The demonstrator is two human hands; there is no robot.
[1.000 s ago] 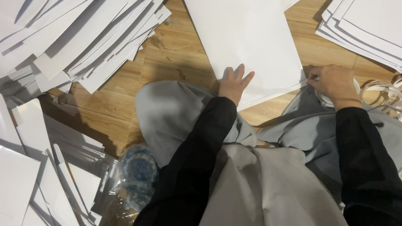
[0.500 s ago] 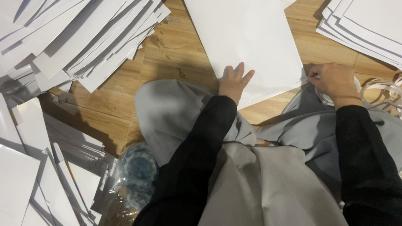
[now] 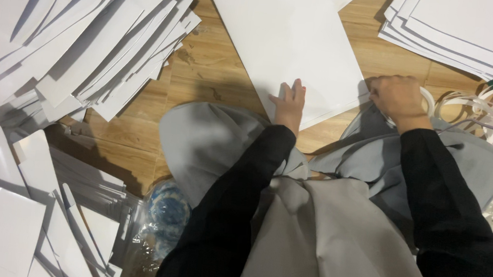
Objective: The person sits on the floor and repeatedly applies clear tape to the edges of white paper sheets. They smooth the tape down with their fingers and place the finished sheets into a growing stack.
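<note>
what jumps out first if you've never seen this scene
The big white sheet on the wooden floor at top centre, with the left hand flat on its near edge and the right hand closed at its right corner. Heaps of white paper pieces fill the left side.

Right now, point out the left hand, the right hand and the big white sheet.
left hand (image 3: 289, 102), head view, back of the hand.
right hand (image 3: 397, 97), head view, knuckles.
big white sheet (image 3: 285, 38), head view, bare middle.
</note>
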